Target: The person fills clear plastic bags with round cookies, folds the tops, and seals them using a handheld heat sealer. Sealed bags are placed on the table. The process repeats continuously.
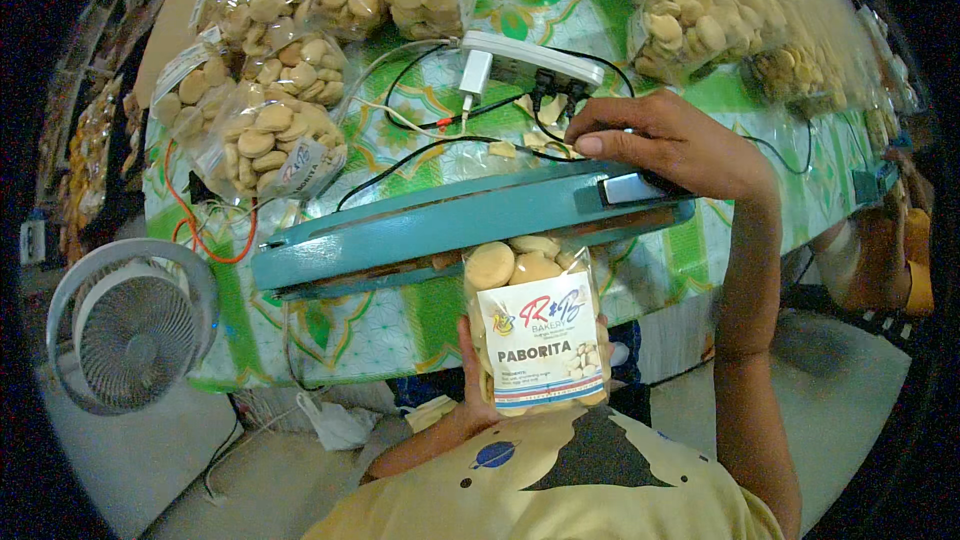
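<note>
Below the front edge of the worktop [420, 325], the left hand [478, 390] is wrapped around a clear bag of round biscuits [540, 335], its fingers closed on the bag's lower half from behind and its thumb along the left edge. The bag stands upright, with a white label on its front, and its open top is tucked between the bars of a teal heat sealer [450, 225] that lies across the front of the worktop. The right hand [670, 140] rests on the right end of the sealer's upper arm, palm down with the fingers curled over the top beside a small silver plate [632, 187]; the arm is lowered onto the top of the bag.

Behind the sealer, black and white cables [440, 135] trail over a green-and-white patterned cloth to a white power strip [530, 60] with a white adapter [475, 75] plugged in. Filled bags of biscuits [275, 145] are heaped at the left of the worktop, and more lie along its far edge and right side [690, 20]. An orange cable [215, 240] loops near the left end of the sealer. A small white fan [130, 325] stands on the floor to the left. At the right edge, part of another person [880, 260] is seated beside the worktop.
</note>
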Demonstrator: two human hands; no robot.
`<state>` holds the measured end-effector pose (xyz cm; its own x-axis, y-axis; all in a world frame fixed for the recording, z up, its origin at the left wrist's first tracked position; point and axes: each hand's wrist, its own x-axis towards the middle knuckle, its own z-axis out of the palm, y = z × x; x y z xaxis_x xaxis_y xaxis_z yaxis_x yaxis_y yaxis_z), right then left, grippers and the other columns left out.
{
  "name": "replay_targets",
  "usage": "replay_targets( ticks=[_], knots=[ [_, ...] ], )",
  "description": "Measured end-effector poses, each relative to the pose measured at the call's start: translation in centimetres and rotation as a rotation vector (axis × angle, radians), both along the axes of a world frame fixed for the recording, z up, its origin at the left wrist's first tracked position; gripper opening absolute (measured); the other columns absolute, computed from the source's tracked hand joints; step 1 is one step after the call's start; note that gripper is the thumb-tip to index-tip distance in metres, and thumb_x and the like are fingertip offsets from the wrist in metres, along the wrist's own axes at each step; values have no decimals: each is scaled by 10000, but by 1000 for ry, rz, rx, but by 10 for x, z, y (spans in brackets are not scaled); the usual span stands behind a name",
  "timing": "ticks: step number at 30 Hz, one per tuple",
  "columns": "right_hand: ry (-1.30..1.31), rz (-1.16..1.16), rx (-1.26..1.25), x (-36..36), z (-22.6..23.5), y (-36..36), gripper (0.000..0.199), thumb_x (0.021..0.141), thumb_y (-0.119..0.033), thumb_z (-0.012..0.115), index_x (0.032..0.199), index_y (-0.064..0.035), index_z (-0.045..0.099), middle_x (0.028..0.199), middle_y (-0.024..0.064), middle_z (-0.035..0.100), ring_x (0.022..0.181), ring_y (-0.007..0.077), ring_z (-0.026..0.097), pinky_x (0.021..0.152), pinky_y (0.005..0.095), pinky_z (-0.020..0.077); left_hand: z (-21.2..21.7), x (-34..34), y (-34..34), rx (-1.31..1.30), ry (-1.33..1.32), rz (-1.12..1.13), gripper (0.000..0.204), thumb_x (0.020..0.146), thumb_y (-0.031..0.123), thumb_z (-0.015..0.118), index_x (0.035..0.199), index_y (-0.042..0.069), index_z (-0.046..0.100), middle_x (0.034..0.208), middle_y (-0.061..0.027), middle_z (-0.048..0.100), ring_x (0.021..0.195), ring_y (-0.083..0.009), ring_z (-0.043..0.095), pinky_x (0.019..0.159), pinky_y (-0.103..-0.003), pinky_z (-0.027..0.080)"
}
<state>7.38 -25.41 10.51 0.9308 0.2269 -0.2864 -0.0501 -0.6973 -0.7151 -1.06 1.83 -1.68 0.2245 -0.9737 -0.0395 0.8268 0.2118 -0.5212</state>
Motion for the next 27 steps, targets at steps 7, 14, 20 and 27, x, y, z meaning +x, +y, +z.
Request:
replay_targets(
  ticks=[7, 14, 20, 27],
  knots=[
    [-26, -17, 4, -2, -3, 0, 349, 976, -328, 515, 1055, -2, 609, 910, 98, 644, 826, 179, 576, 765, 319, 457, 1, -3, -1, 13, 146, 22, 1191, 656, 889, 472, 1515, 123, 167, 1501, -228, 265, 1345, -419, 334, 1120, -568, 264],
    [-14, -42, 41, -4, -4, 1, 373, 973, -343, 522, 1062, 5, 619, 933, 82, 646, 868, 160, 579, 793, 298, 454, 3, -1, -6, -174, 247, 127, 1159, 684, 883, 442, 1508, 107, 192, 1487, -242, 288, 1324, -437, 360, 1100, -587, 287],
    [-91, -73, 36, -3, -8, 3, 396, 950, -380, 532, 992, 2, 627, 816, 130, 634, 752, 240, 595, 718, 351, 468, 37, 11, -4, 465, -3, -101, 735, 817, 615, 510, 1295, 62, 426, 1155, -158, 503, 1006, -340, 538, 833, -507, 477],
    [-259, -116, -39, -11, -3, 3, 307, 936, -272, 582, 1003, 23, 634, 900, 130, 666, 834, 207, 628, 773, 315, 475, 29, 8, -13, 179, 76, 135, 827, 837, 669, 447, 1384, 52, 383, 1219, -215, 535, 1079, -360, 558, 926, -498, 466]
  ],
)
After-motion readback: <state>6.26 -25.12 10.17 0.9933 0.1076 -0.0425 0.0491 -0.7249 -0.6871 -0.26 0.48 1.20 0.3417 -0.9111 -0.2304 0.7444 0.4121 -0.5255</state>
